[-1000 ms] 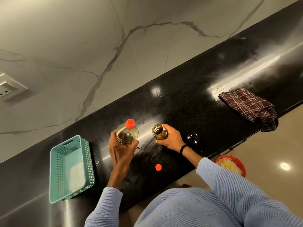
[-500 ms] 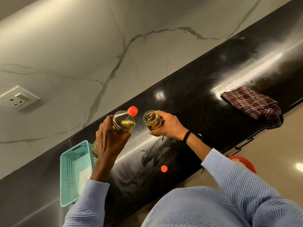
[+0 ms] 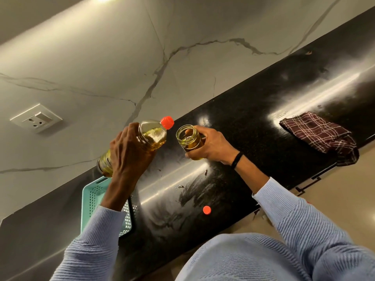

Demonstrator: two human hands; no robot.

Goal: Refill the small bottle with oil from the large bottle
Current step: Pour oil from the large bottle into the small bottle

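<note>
Amber oil: fills part of both bottles, golden through clear walls.
Left hand [image 3: 126,153]: fingers wrapped tight around the large bottle [image 3: 142,141], held above the counter and tipped toward the right.
Red cap [image 3: 167,122]: on the large bottle's neck, just beside the small bottle's mouth.
Right hand [image 3: 211,146]: fingers clamped on the small bottle [image 3: 188,139], raised, open mouth tilted toward the large one.
Loose cap [image 3: 206,210]: red, lying on the black counter [image 3: 253,122] near its front edge.
Basket [image 3: 91,197]: teal, under the left forearm.
Cloth [image 3: 318,134]: checked, well apart at the right.
</note>
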